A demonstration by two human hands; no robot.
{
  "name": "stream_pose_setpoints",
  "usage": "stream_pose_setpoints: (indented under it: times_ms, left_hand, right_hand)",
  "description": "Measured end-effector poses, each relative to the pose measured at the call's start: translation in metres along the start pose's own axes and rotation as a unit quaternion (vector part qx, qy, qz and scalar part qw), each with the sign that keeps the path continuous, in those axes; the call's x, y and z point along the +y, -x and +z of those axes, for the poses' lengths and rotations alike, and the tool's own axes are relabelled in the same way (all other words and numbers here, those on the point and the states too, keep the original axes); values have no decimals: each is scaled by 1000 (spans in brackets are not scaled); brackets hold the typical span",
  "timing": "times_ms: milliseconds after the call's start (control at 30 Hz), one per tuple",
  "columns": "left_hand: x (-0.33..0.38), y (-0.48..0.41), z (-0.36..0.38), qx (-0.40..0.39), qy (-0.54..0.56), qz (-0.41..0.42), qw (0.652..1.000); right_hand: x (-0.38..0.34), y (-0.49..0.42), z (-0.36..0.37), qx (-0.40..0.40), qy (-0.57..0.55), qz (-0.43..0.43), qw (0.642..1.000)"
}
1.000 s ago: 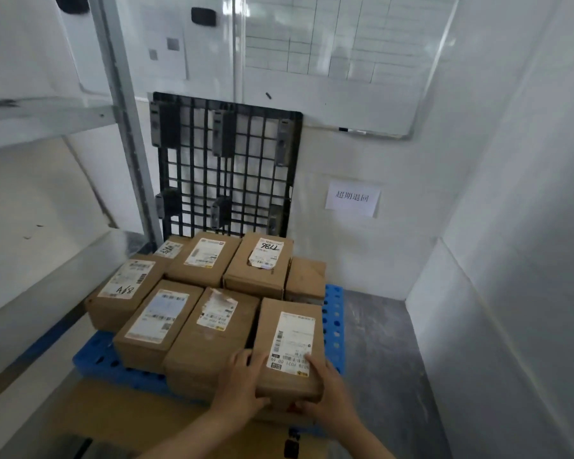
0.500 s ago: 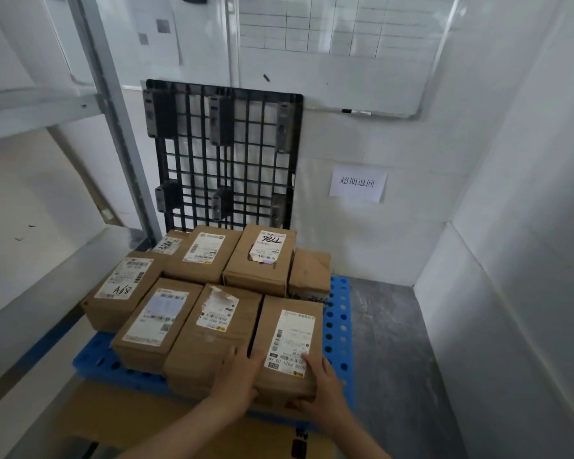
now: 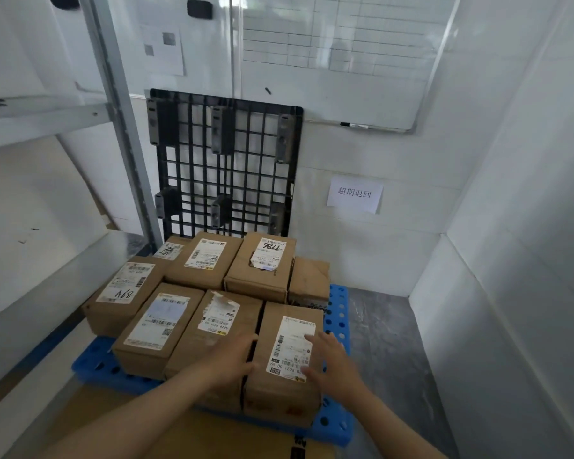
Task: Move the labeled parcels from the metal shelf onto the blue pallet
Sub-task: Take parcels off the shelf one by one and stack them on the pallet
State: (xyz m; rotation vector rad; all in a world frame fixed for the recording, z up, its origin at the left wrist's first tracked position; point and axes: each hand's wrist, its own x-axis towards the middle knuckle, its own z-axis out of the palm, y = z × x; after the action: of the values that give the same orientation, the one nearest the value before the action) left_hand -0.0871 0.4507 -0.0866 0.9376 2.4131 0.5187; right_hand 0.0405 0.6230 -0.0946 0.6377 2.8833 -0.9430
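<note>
Cardboard parcel point(image 3: 287, 385) sits on the blue pallet's point(image 3: 340, 309) near right corner. Left hand point(image 3: 232, 359) and right hand point(image 3: 333, 362) flank it, fingers loose, gripping nothing.

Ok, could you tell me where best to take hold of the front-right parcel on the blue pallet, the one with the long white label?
Probably by its right long side and near end, coming from the front right. The front-right parcel sits tight against the middle parcel on its left, leaving little finger room, while its right side and near end face open blue pallet.
</note>
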Motion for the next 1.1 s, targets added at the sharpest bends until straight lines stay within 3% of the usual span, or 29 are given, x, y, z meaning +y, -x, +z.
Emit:
stream_pose_setpoints:
  times_ms: [333,567,867,1100]
  left_hand:
    - [-65,44,-39,157,20,-112,981]
    - [-126,149,-57,241,43,-269,931]
    - [-166,303,-43,348,50,-363,863]
    - [-179,437,-8,394,48,-405,824]
  right_hand:
    - [-89,-72,7,-56,92,-145,983]
    - [-190,-76,66,-124,61,-265,954]
    - [-298,-1,129,-183,38,-400,897]
    - [-358,109,184,-194,56,-473,858]
